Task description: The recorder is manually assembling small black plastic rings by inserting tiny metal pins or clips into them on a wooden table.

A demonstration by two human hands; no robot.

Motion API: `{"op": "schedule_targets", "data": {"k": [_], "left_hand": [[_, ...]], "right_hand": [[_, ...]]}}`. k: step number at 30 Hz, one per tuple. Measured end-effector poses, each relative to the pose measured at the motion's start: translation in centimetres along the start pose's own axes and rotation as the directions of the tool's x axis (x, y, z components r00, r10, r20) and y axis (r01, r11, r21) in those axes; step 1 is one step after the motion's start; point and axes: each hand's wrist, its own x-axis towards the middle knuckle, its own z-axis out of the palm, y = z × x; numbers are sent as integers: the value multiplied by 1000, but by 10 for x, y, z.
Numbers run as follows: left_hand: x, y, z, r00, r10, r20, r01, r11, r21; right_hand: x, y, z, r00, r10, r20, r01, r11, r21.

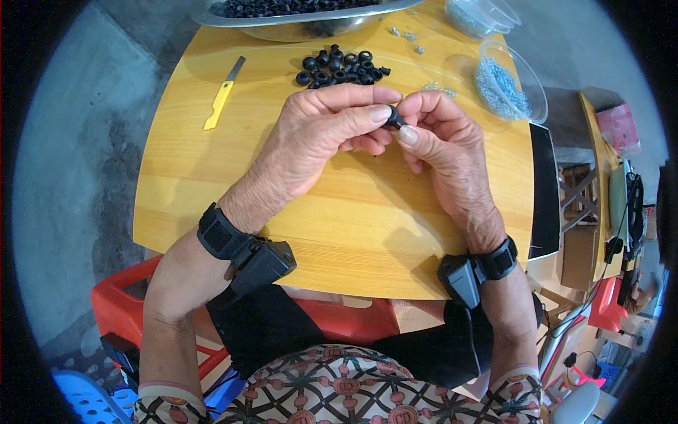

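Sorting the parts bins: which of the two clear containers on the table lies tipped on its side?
The nearer container, at the table's right edge beside the right hand. Its open mouth faces sideways, pale blue bits inside. The farther container sits upright.

Both forearms enter from lower edge, converge toward middle of view. Left hand (321, 134) palm down, knuckles up, fingers curled inward, thumb extended rightward, tip meeting right-hand fingertips. Right hand (441, 141) back facing up, fingers bent, thumb and index pinched against left thumb tip. Hands touching at fingertips. Black strap with boxy black unit on each wrist, units on inner side of forearms.
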Motion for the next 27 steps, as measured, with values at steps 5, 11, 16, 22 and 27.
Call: {"op": "schedule_targets", "data": {"k": [5, 11, 16, 22, 27], "left_hand": [[-1, 3, 1, 999, 35, 7, -35, 999, -2], [-2, 3, -1, 999, 10, 44, -11, 1000, 15], [-7, 5, 5, 999, 21, 42, -20, 1000, -22], [-3, 1, 5, 999, -27, 19, 29, 995, -97], [-2, 3, 3, 991, -126, 33, 129, 983, -129]], "right_hand": [[-1, -2, 2, 999, 42, 24, -42, 999, 27], [-4, -2, 2, 996, 52, 77, -54, 998, 27], [-6, 4, 9, 995, -98, 33, 96, 995, 39], [-5, 4, 10, 999, 22, -27, -18, 993, 119], [-5, 8, 7, 997, -80, -10, 80, 997, 17]]}}
